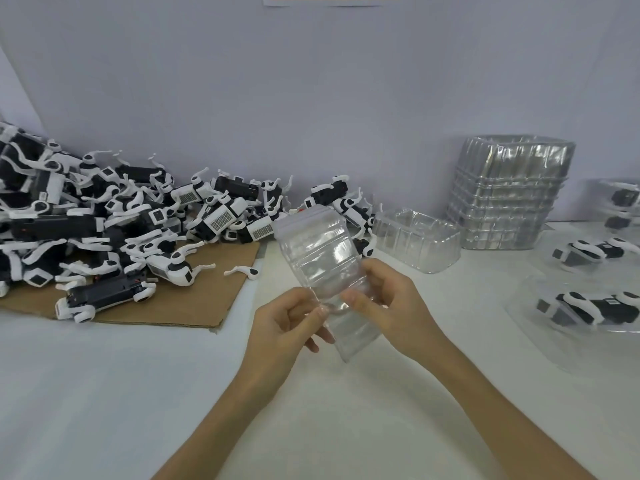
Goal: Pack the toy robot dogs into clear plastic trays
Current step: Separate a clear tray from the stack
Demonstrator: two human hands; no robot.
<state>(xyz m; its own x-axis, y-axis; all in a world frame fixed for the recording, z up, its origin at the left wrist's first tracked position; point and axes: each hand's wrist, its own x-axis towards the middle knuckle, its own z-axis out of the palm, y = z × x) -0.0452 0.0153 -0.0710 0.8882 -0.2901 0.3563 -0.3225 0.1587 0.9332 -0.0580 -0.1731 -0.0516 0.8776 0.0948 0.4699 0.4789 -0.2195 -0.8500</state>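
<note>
Above the middle of the table, both hands hold up a small nested stack of clear plastic trays (320, 251), tilted on edge. My left hand (287, 327) pinches its lower left rim with thumb and fingers. My right hand (384, 306) grips its lower right side, fingers curled round the plastic. A big heap of black-and-white toy robot dogs (104, 223) lies at the left, partly on a sheet of brown cardboard (194, 306). One loose white dog leg (242, 271) lies on the cardboard.
A single clear tray (415, 244) stands behind my hands. A tall stack of clear trays (509, 192) rises at the back right. Packed trays with dogs (588, 306) lie along the right edge. The table (104, 393) is white.
</note>
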